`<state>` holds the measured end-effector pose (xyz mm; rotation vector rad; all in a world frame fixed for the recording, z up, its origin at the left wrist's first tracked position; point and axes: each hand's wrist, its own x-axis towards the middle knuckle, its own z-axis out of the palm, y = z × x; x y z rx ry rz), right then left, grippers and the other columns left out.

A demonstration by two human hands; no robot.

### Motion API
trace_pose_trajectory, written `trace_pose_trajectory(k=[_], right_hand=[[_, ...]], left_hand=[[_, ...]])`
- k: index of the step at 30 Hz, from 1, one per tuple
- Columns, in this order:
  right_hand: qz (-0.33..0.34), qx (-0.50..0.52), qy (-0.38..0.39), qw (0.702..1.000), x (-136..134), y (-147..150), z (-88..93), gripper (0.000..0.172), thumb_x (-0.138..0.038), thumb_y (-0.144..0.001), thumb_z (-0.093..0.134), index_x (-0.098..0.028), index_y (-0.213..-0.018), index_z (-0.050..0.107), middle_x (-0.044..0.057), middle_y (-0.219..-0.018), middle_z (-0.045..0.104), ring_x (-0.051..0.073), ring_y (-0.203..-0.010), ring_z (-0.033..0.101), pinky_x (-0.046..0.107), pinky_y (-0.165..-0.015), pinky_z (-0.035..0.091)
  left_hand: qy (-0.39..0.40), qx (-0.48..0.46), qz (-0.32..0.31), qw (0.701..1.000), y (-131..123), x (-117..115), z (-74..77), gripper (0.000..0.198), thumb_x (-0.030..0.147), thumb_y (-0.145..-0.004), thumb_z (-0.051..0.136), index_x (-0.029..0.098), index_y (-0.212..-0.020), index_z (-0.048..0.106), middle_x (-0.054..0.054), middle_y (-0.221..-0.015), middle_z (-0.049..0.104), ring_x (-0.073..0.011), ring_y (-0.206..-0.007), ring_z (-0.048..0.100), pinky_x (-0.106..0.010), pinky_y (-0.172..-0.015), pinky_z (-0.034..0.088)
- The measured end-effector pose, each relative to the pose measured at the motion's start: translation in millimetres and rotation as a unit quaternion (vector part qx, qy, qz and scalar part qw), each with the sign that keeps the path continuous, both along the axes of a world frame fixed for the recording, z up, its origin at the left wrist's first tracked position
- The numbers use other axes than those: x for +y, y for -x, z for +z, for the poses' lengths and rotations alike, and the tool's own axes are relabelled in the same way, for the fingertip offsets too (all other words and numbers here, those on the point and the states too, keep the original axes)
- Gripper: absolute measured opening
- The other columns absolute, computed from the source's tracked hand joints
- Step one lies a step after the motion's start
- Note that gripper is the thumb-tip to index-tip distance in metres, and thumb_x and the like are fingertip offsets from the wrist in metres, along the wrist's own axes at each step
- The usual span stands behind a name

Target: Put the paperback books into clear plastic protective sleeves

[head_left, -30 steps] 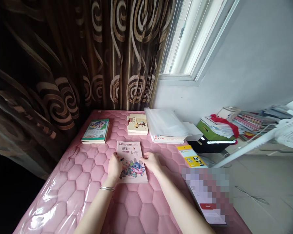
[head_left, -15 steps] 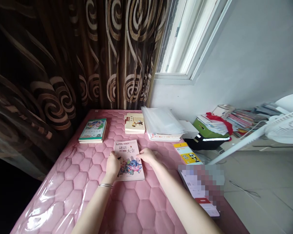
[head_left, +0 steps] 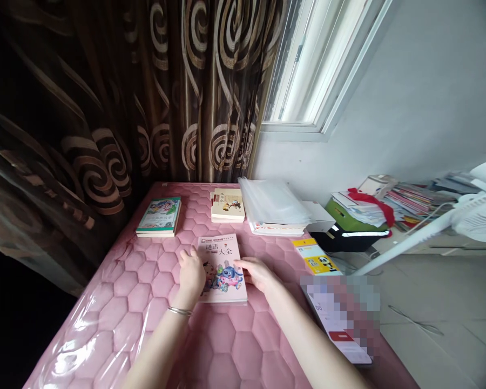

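A riddle book (head_left: 222,268) with a pale cover, Chinese title and cartoon figures lies flat on a pink quilted mattress (head_left: 230,354) under clear plastic. My left hand (head_left: 191,273) touches the book's left edge, its fingers curled and only partly on the cover. My right hand (head_left: 257,273) rests at the right edge, with its fingertips on the cover. Neither hand shows a firm grip, and the book does not rise from the mattress. A metal bangle (head_left: 180,310) circles my left wrist.
Beyond the hands lie a green-covered book (head_left: 159,216), a small stack of books (head_left: 227,205) and a pile of plastic sleeves (head_left: 272,208). A yellow panda booklet (head_left: 316,256) and a pixelated paper (head_left: 340,319) lie at right. A curtain (head_left: 105,97) hangs at the far edge.
The book sits slightly further right, and my left hand is now more at its left edge than on the cover. The view has shifted a little.
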<state>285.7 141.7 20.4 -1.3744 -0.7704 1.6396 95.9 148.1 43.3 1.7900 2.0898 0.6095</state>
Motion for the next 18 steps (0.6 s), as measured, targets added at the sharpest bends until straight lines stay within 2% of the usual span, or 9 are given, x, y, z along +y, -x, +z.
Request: trace_pose_trajectory(k=[3, 6, 9, 11, 15, 18], right_hand=[[0.001, 0.0, -0.004, 1.0, -6, 0, 6.4, 0.005, -0.018, -0.071, 0.071, -0.014, -0.072, 0.068, 0.003, -0.061, 0.07, 0.014, -0.052, 0.065, 0.024, -0.048, 0.052], [-0.004, 0.036, -0.011, 0.999, -13, 2, 10.9, 0.01, -0.022, -0.073, 0.072, -0.014, -0.078, 0.07, 0.003, -0.066, 0.072, 0.014, -0.056, 0.066, 0.025, -0.053, 0.054], [-0.032, 0.08, -0.01, 0.996, -22, 5, 11.3, 0.023, -0.036, -0.075, 0.074, -0.014, -0.084, 0.071, 0.002, -0.066, 0.07, 0.013, -0.053, 0.063, 0.025, -0.051, 0.053], [-0.048, 0.095, -0.029, 0.994, -27, 6, 9.8, 0.028, -0.041, -0.073, 0.076, -0.015, -0.084, 0.072, 0.003, -0.068, 0.07, 0.013, -0.055, 0.062, 0.025, -0.051, 0.052], [-0.044, 0.11, -0.095, 0.988, -33, 13, 4.6, 0.037, -0.047, -0.066, 0.081, -0.016, -0.086, 0.073, 0.007, -0.085, 0.075, 0.018, -0.072, 0.068, 0.026, -0.062, 0.054], [-0.068, 0.088, -0.109, 0.988, -34, 19, -2.6, 0.045, -0.054, -0.062, 0.081, -0.017, -0.087, 0.073, 0.009, -0.093, 0.075, 0.023, -0.087, 0.07, 0.03, -0.072, 0.055]], left_hand=[[-0.062, 0.083, -0.092, 0.99, -19, -22, 11.2, 0.032, 0.015, -0.092, 0.041, 0.015, -0.119, 0.059, -0.018, -0.125, 0.054, -0.0292, -0.109, 0.058, -0.043, -0.09, 0.045], [-0.039, 0.06, -0.187, 0.98, -38, -39, 20.4, 0.032, 0.028, -0.097, 0.037, 0.017, -0.106, 0.065, -0.013, -0.112, 0.06, -0.0251, -0.1, 0.06, -0.038, -0.089, 0.045], [-0.006, 0.053, -0.183, 0.982, -49, -45, 27.3, 0.038, 0.04, -0.096, 0.039, 0.014, -0.104, 0.066, -0.015, -0.106, 0.062, -0.0274, -0.098, 0.059, -0.038, -0.089, 0.044], [0.007, 0.049, -0.175, 0.983, -50, -45, 31.5, 0.036, 0.043, -0.091, 0.047, 0.014, -0.103, 0.065, -0.014, -0.104, 0.062, -0.0276, -0.096, 0.06, -0.037, -0.087, 0.044], [0.031, 0.029, -0.18, 0.983, -46, -42, 36.7, 0.036, 0.037, -0.079, 0.062, 0.012, -0.105, 0.063, -0.016, -0.103, 0.062, -0.029, -0.095, 0.061, -0.036, -0.085, 0.044], [0.032, 0.014, -0.181, 0.983, -46, -44, 32.7, 0.041, 0.031, -0.074, 0.065, 0.011, -0.109, 0.062, -0.019, -0.108, 0.06, -0.0327, -0.1, 0.059, -0.039, -0.087, 0.044]])
